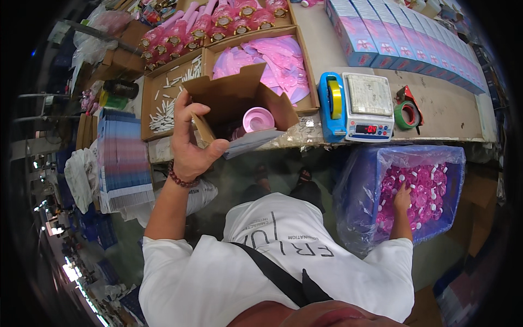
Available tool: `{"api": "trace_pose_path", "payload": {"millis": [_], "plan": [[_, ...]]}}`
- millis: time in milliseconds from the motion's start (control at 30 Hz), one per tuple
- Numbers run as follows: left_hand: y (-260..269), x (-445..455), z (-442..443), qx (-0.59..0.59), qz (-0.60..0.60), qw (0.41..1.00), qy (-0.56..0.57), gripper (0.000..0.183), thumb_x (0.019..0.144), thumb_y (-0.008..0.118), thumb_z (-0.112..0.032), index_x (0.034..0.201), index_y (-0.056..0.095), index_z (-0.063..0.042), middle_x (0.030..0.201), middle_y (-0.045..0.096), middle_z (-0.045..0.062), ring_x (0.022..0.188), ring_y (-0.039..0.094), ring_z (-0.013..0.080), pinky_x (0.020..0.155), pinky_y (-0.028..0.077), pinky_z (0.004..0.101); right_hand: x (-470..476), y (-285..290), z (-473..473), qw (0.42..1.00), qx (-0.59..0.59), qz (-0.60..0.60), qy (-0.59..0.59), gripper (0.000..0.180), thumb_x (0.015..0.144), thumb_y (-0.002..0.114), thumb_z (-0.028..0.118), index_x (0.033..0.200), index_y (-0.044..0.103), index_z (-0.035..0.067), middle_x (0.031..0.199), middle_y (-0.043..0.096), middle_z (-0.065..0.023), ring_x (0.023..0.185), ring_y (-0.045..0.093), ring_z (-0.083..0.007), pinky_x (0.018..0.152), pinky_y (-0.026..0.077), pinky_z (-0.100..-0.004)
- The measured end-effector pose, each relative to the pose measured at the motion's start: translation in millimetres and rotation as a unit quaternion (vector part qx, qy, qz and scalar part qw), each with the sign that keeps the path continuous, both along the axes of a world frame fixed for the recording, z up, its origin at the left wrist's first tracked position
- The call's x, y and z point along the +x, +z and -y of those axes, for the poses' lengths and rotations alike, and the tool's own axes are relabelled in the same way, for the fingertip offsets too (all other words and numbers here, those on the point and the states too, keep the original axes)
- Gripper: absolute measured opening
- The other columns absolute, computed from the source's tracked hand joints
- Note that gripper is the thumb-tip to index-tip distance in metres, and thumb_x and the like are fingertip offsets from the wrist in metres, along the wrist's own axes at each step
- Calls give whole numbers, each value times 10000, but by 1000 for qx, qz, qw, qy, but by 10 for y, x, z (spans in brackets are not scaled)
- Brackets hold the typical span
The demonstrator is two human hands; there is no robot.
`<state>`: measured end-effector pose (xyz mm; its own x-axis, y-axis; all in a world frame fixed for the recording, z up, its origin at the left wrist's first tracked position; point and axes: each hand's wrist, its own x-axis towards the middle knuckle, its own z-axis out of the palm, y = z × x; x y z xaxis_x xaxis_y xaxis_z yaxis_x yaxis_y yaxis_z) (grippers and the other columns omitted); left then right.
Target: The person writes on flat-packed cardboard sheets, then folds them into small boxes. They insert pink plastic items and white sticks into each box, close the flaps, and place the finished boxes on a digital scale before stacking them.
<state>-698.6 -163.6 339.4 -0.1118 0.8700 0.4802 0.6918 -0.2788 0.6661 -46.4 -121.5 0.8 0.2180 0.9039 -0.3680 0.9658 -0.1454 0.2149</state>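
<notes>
My left hand (pixel 192 141) grips one side of a cardboard box (pixel 229 92), thumb outside near the front edge. The box's flaps stand apart, and inside it shows a pink plastic piece (pixel 258 119) with a round hollow end. Down to the right, my right hand (pixel 403 198) reaches into a blue plastic crate (pixel 459 184) lined with clear film. Its fingers are among small pink bottles (pixel 423 198) with white caps. Whether they close on a bottle is too small to tell.
Cardboard trays hold pink wands (pixel 220 20), white sticks (pixel 163 116) and pink-purple fabric (pixel 282 61). A blue tape dispenser (pixel 330 106), digital scale (pixel 369 104) and green tape roll (pixel 406 114) line the table edge. Printed boxes (pixel 363 45) stand behind; flattened cartons (pixel 124 159) are stacked left.
</notes>
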Motion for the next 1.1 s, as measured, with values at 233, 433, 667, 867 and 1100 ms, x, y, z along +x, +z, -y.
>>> {"api": "trace_pose_path", "payload": {"millis": [233,433,667,867,1100], "plan": [[9,82,215,34,-25,999,-13,681,700,827,-461,1177,538,-71,1361,373,236,1233,439,313,1062,309,387,216,9,121,998,-27,-50,40,525,840,595,108,1343,453,148,1355,394,-265,1015,585,-430,835,517,-489],[52,79,216,79,-39,993,-76,612,725,819,-410,1150,535,-72,1424,306,260,1289,392,380,1079,301,450,-200,693,-159,890,263,-364,-77,621,771,737,109,1328,462,84,1316,472,-170,1199,478,-307,973,430,-405],[34,71,106,99,-47,981,-158,673,738,818,-381,1241,469,-103,1446,269,236,1326,347,377,1096,290,466,-2623,2822,-516,497,316,-808,-24,622,797,690,-22,1335,394,74,1299,476,-109,1130,540,-221,934,494,-336],[-21,-151,146,146,45,970,-188,732,647,880,-265,1222,452,-114,1443,285,280,1338,333,420,1097,287,496,-4374,3832,-210,390,209,-856,269,670,724,750,-92,1296,440,69,1341,445,-139,1176,520,-224,938,484,-334],[-127,-512,300,173,144,956,-186,703,612,902,-183,1133,436,-109,1467,217,271,1381,259,421,1126,238,518,-5036,4154,-36,525,73,-735,423,541,792,725,-22,1281,499,12,1407,403,-189,1235,490,-240,1010,432,-358]]}}
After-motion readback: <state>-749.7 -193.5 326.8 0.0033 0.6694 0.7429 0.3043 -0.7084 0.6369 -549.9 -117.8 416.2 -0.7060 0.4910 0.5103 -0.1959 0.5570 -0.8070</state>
